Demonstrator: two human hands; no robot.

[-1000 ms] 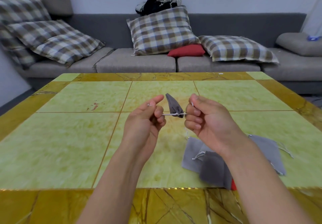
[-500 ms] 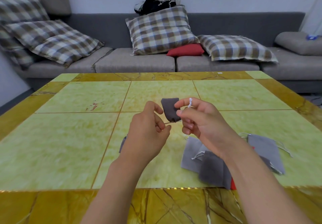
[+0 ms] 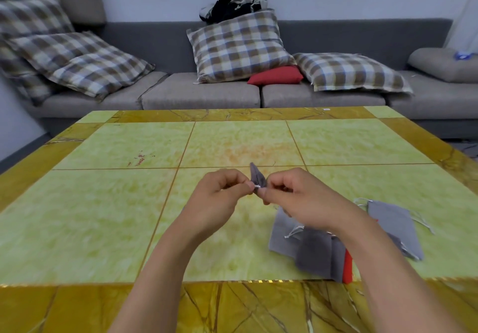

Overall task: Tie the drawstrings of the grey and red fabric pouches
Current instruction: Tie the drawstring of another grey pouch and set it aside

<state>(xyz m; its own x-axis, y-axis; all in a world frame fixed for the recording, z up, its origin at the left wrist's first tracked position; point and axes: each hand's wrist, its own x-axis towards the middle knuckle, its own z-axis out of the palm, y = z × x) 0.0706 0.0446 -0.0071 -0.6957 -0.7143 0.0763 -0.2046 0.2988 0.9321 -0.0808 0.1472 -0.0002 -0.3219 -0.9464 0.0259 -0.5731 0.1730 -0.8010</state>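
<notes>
Above the table (image 3: 103, 216), we are pinching a grey pouch's (image 3: 258, 177) white drawstring (image 3: 257, 186) between left hand (image 3: 217, 203) and right hand (image 3: 297, 200), both grips narrow. We are probably mid-knot; next, pulling the ends apart snugly.

Table (image 3: 103, 203) open leftward — pouch pile (image 3: 313, 250) crowds the near-right corner.

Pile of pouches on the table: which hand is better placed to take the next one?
Right hand: it is above the pile of pouches; the left hand is farther away.
</notes>
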